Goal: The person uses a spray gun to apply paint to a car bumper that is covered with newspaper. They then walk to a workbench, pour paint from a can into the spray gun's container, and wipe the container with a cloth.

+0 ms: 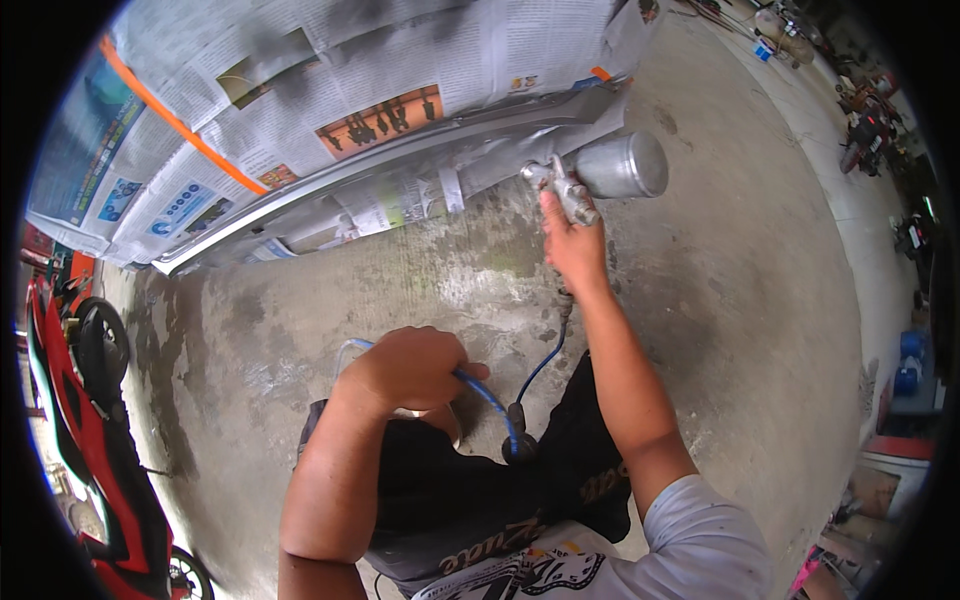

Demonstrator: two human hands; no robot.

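My right hand is wrapped round the handle of a metal spray gun. A large silver paint cup on the gun lies tilted to the right. The gun is beside the right end of a silver strip, which runs between sheets of newspaper masking a large panel. A thin blue air hose hangs from the gun and loops past a dark round fitting near my lap. Closed round this hose, my left hand is held low in front of me, its fingers mostly hidden.
Orange tape crosses the newspaper. Below is a stained concrete floor. A red and black motorcycle stands at the left. Another motorcycle and assorted gear stand along the far right, with a blue object among them.
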